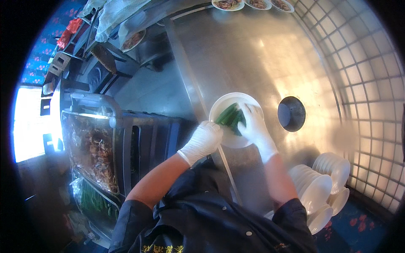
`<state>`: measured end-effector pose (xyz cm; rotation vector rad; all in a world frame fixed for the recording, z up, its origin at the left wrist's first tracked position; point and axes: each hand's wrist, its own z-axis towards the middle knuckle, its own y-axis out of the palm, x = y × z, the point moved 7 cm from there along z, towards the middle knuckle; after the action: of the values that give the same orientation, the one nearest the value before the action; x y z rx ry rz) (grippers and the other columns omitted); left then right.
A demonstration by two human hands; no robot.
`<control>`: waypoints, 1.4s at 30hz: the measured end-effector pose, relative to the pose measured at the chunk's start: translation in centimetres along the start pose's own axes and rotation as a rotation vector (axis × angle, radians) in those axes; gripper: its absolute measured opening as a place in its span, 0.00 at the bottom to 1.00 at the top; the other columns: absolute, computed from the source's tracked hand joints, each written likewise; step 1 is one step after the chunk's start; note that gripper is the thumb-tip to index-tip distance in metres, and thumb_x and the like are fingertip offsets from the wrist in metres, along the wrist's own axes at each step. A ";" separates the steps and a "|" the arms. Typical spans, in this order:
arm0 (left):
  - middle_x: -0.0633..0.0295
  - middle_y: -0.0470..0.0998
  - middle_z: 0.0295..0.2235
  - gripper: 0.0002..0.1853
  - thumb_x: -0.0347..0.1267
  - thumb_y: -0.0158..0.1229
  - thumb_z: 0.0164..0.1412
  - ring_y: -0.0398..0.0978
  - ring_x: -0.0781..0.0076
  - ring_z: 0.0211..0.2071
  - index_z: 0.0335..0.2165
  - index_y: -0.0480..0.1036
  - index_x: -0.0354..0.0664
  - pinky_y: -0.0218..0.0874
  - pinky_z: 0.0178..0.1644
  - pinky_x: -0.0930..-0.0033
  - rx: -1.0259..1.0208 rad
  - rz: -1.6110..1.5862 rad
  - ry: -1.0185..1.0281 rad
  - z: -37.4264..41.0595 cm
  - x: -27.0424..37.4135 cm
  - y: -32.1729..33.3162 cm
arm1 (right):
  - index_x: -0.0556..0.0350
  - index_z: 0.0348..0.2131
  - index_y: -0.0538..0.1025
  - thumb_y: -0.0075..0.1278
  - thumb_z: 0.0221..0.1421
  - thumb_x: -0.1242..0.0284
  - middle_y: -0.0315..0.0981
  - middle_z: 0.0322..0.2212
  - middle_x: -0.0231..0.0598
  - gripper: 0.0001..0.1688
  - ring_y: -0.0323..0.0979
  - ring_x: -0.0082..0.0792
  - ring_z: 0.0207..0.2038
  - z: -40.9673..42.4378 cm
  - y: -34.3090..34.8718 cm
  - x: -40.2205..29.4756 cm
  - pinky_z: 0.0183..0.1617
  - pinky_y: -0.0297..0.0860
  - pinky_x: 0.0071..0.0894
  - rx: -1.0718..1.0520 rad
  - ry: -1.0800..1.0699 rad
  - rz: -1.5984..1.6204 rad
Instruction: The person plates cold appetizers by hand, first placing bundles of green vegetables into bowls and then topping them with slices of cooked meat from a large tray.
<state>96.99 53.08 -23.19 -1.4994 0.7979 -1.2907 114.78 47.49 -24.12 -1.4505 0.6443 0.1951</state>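
A round white bowl [235, 143] stands on the stainless steel counter close to its front edge. Inside it lie long dark green vegetable pieces [228, 116], bunched together; their exact kind is hard to tell. My left hand [202, 139], in a white disposable glove, is closed at the near left rim of the bowl. My right hand [255, 126], gloved too, reaches over the right rim, with its fingers and thumb around the green pieces. Part of the vegetables is hidden under the right fingers.
The steel counter [234, 57] has a round hole [291, 114] right of the bowl. Stacked white bowls [313, 189] stand at lower right by a tiled wall [370, 95]. Plates of food [228, 3] line the far edge. A cart [95, 151] with bagged food stands left.
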 end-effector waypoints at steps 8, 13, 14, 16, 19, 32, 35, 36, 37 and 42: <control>0.53 0.77 0.27 0.06 0.32 0.59 0.54 0.79 0.53 0.37 0.25 0.77 0.42 0.68 0.53 0.53 0.096 0.085 -0.028 1.3 0.2 -0.4 | 0.59 0.58 0.75 0.49 0.52 0.80 0.74 0.56 0.55 0.32 0.72 0.58 0.58 4.6 3.4 -0.9 0.62 0.69 0.48 -0.177 -0.122 0.275; 0.51 0.78 0.29 0.06 0.32 0.58 0.56 0.80 0.52 0.36 0.28 0.76 0.40 0.70 0.50 0.54 -0.038 0.020 -0.081 0.1 1.5 0.5 | 0.54 0.60 0.75 0.52 0.50 0.80 0.73 0.57 0.51 0.35 0.70 0.57 0.60 3.8 0.3 -0.1 0.64 0.69 0.48 -0.133 -0.197 0.283; 0.51 0.78 0.30 0.07 0.32 0.58 0.56 0.80 0.52 0.36 0.28 0.76 0.40 0.71 0.49 0.53 -0.088 -0.029 -0.038 -0.3 2.4 1.2 | 0.54 0.61 0.74 0.53 0.49 0.80 0.72 0.58 0.50 0.36 0.69 0.57 0.61 3.0 0.1 0.4 0.65 0.68 0.49 -0.172 -0.204 0.200; 0.51 0.78 0.31 0.07 0.33 0.58 0.57 0.80 0.51 0.36 0.29 0.75 0.40 0.72 0.48 0.53 -0.173 -0.064 0.044 -0.5 4.0 3.0 | 0.52 0.62 0.73 0.55 0.48 0.79 0.71 0.60 0.49 0.39 0.67 0.56 0.63 1.1 0.4 1.4 0.66 0.67 0.51 -0.282 -0.184 0.006; 0.49 0.78 0.33 0.09 0.34 0.59 0.57 0.81 0.49 0.37 0.31 0.76 0.37 0.72 0.47 0.54 -0.137 -0.092 0.046 0.5 5.0 4.7 | 0.49 0.66 0.69 0.62 0.48 0.73 0.67 0.63 0.49 0.46 0.63 0.58 0.65 -0.6 0.5 1.1 0.69 0.64 0.53 -0.266 -0.261 -0.048; 0.43 0.78 0.43 0.15 0.31 0.58 0.57 0.81 0.46 0.45 0.40 0.76 0.32 0.69 0.56 0.51 -0.171 -0.121 -0.006 0.6 6.7 5.2 | 0.55 0.61 0.74 0.64 0.52 0.67 0.69 0.62 0.51 0.38 0.67 0.55 0.64 -0.1 2.0 1.1 0.69 0.64 0.50 -0.184 -0.219 0.008; 0.41 0.78 0.45 0.16 0.32 0.58 0.57 0.79 0.44 0.49 0.41 0.76 0.32 0.68 0.59 0.50 -0.103 -0.058 -0.017 0.6 6.3 5.2 | 0.54 0.55 0.80 0.61 0.54 0.72 0.75 0.58 0.48 0.28 0.71 0.54 0.60 0.2 1.8 1.8 0.66 0.66 0.50 -0.085 -0.217 0.158; 0.41 0.78 0.46 0.16 0.32 0.58 0.57 0.78 0.44 0.51 0.41 0.76 0.31 0.67 0.60 0.50 -0.089 -0.029 -0.026 0.5 6.1 5.3 | 0.53 0.53 0.82 0.59 0.54 0.74 0.77 0.56 0.46 0.25 0.73 0.54 0.58 0.2 1.6 1.9 0.65 0.67 0.51 -0.041 -0.233 0.206; 0.40 0.78 0.46 0.16 0.32 0.58 0.57 0.78 0.44 0.52 0.41 0.76 0.31 0.67 0.60 0.49 -0.057 -0.051 -0.030 0.3 6.0 5.2 | 0.52 0.51 0.83 0.59 0.54 0.75 0.78 0.55 0.46 0.23 0.73 0.54 0.58 0.1 1.7 1.7 0.65 0.67 0.50 -0.033 -0.271 0.194; 0.40 0.77 0.46 0.16 0.32 0.58 0.56 0.76 0.43 0.52 0.40 0.77 0.31 0.65 0.62 0.48 -0.086 -0.186 -0.090 -0.6 5.4 5.5 | 0.46 0.44 0.86 0.56 0.52 0.80 0.81 0.51 0.44 0.20 0.74 0.51 0.59 -0.7 1.9 0.7 0.65 0.67 0.50 0.012 -0.419 0.131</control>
<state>98.25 46.26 -26.53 -1.7209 0.6756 -1.3279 114.20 46.95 -26.11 -1.3030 0.3953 0.5795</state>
